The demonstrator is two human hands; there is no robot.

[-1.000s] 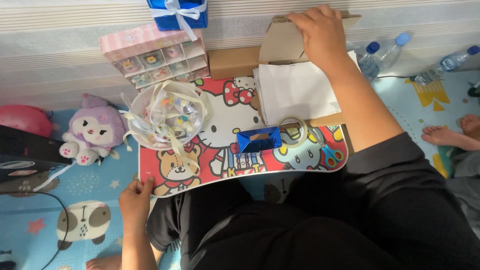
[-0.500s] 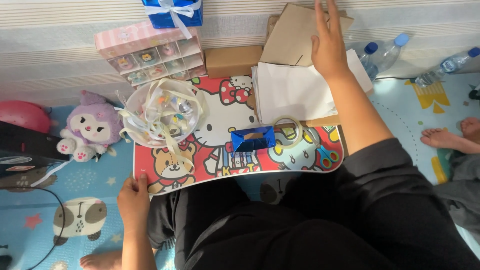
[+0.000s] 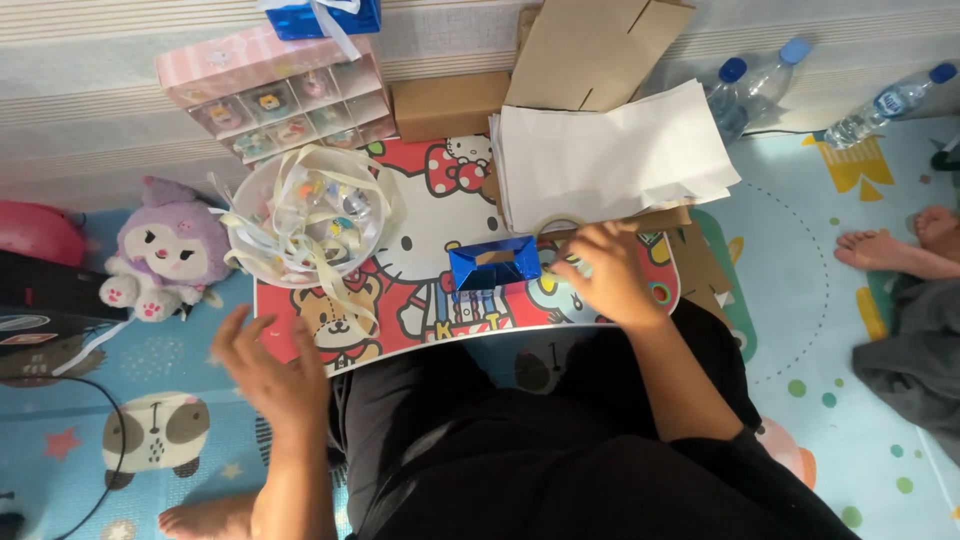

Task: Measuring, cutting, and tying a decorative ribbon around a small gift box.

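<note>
Tape roll (image 3: 560,226) is half hidden under the white paper stack (image 3: 610,150), just above the right hand (image 3: 600,272), whose curled fingers rest on the desk (image 3: 440,225); their grip cannot be told. Blue folded box (image 3: 494,263) sits just beside. Left hand (image 3: 268,368) hovers spread, empty, over the desk's near edge.

Soft even daylight, slight motion blur

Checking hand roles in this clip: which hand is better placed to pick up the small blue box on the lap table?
Probably the right hand: it rests on the lap table right beside the blue box, fingers near the tape roll. The left hand hovers at the table's near-left edge, farther from the box.
</note>
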